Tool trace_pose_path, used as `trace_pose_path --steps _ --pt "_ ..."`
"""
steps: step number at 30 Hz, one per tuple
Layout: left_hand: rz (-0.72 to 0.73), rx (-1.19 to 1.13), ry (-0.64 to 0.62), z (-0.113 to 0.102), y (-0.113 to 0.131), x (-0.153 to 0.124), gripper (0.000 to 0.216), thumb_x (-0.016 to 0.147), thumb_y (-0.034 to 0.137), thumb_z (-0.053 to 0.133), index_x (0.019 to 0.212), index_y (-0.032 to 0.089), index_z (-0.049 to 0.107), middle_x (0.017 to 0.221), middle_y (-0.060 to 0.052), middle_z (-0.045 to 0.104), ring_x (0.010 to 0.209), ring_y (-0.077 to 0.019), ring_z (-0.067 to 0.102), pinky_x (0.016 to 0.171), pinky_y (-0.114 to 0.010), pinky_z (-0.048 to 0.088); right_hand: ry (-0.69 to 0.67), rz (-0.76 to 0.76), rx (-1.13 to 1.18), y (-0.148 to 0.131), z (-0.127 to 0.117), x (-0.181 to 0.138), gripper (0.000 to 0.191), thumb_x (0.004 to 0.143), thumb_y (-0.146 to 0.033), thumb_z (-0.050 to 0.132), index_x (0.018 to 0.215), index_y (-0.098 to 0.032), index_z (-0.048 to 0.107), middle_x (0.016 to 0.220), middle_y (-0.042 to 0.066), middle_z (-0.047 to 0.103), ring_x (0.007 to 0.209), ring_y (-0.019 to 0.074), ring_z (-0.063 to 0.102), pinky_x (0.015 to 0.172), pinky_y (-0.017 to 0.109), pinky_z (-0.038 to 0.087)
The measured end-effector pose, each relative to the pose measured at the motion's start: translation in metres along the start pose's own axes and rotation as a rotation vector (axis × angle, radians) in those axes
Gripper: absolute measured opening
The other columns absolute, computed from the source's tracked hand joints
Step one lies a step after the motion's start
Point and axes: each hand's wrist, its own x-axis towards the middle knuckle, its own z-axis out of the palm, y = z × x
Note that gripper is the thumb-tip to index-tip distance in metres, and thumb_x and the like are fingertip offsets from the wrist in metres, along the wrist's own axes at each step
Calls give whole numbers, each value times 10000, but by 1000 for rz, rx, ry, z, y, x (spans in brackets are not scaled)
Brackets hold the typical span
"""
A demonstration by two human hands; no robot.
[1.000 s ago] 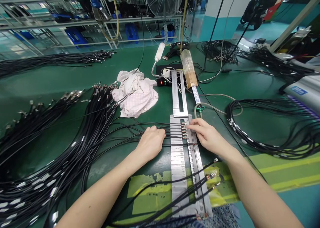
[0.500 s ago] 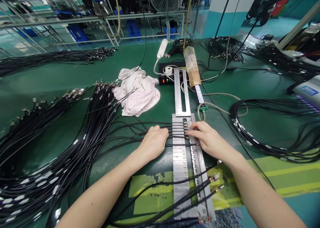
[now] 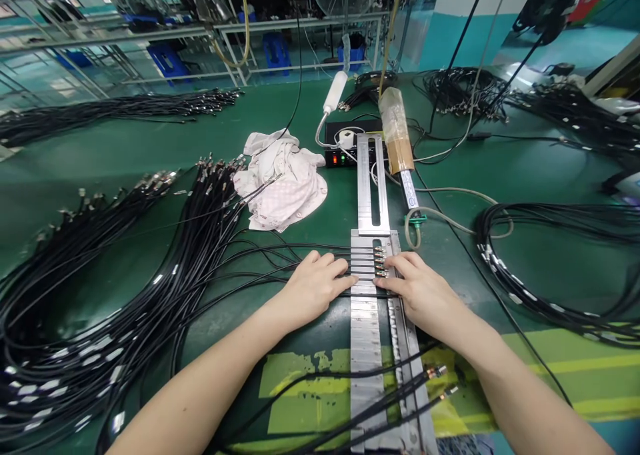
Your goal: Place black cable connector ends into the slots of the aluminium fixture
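Several black cables [image 3: 280, 247] lie side by side across a slotted metal fixture [image 3: 365, 322], their metal connectors [image 3: 380, 250] lined up at its right rail. At the fixture's left edge my left hand [image 3: 317, 285] is closed over a cable, its thumb pressing along the metal. My right hand [image 3: 425, 288] pinches the end of a cable by the connectors, thumb and forefinger close together. Its fingertips partly hide that end. One more cable crosses just below both hands. Loose cable ends [image 3: 435, 373] with metal tips lie over the fixture's lower part.
Large bundles of black cables [image 3: 185, 235] fill the left side. A coil of cable [image 3: 500, 268] lies to the right. Behind the fixture are a crumpled cloth [image 3: 285, 188], a black box with lit switches [image 3: 340, 158] and a taped tool [image 3: 400, 142] with a hose.
My left hand has shifted right, its thumb now reaching onto the fixture. My right thumb has moved down to a lower cable end. The whole view has shifted slightly.
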Motion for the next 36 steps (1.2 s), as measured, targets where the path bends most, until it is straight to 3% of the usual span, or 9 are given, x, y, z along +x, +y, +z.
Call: trace_pose_path --steps 5,9,12,17,23,28,36 --pt "-77 21 -24 -6 11 -4 426 815 42 387 1172 236 512 996 -52 484 858 -194 367 660 -332 262 3 33 -2 -6 -1 5 479 664 27 377 944 -219 678 1063 96 509 993 269 403 740 426 484" --pt "-28 81 31 -3 21 -3 299 849 94 371 1089 160 536 971 -76 489 854 -203 372 677 -354 277 107 7 230 6 5 1 477 688 13 360 944 -231 679 1068 81 516 1032 263 401 822 470 447" --pt "17 98 74 5 28 1 231 915 179 319 951 141 544 924 -74 496 825 -199 387 688 -357 291 191 -8 371 21 7 0 462 741 -10 333 993 -226 655 1093 67 501 1036 196 450 910 413 425" --pt "-27 48 63 9 25 1 200 924 178 331 841 145 510 856 -49 512 782 -173 432 683 -315 340 282 60 452 34 -1 0 364 825 -90 334 1054 -186 601 1047 69 510 935 139 530 847 308 471" --pt "-228 0 36 -13 8 -6 179 917 198 361 835 151 512 814 -31 531 776 -145 505 647 -261 369 272 87 436 35 -5 -3 312 843 -134 380 1052 -204 600 1056 62 517 972 165 518 865 334 443" --pt "-204 17 -39 -11 7 -3 151 894 179 388 816 151 514 854 -33 521 772 -146 513 608 -256 370 221 94 424 33 -5 -6 304 859 -145 379 1066 -220 589 1077 52 508 980 164 513 875 330 432" --pt "-197 33 -55 0 11 -1 148 882 174 398 785 152 508 837 -33 506 757 -156 509 597 -269 371 161 88 378 25 -12 -8 297 893 -183 366 1119 -230 553 1092 42 496 973 151 511 876 311 431"
